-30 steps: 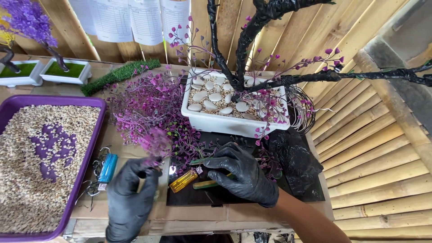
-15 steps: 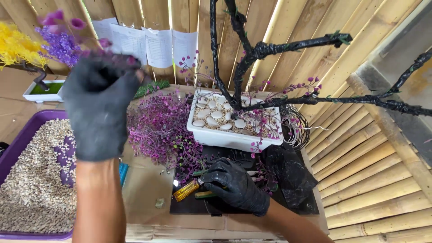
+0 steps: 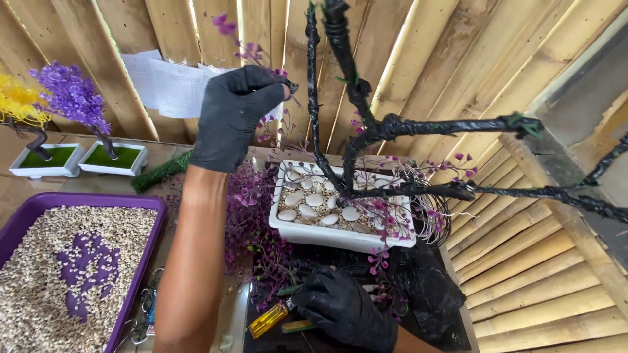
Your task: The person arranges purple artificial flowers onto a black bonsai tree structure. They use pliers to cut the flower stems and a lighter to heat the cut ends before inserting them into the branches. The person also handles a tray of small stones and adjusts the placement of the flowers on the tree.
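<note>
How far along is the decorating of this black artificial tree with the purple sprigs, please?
Done: the black tree stands in the white pot among white stones, and a few purple sprigs sit on its lower branches. In hand: the left hand holds a purple sprig up at an upper branch; the right hand rests on the table. Left: most branches are bare, and a pile of sprigs lies unused.

Soft even daylight, faint shadows, sharp overall, mild wide-angle bending at edges, no glare
</note>
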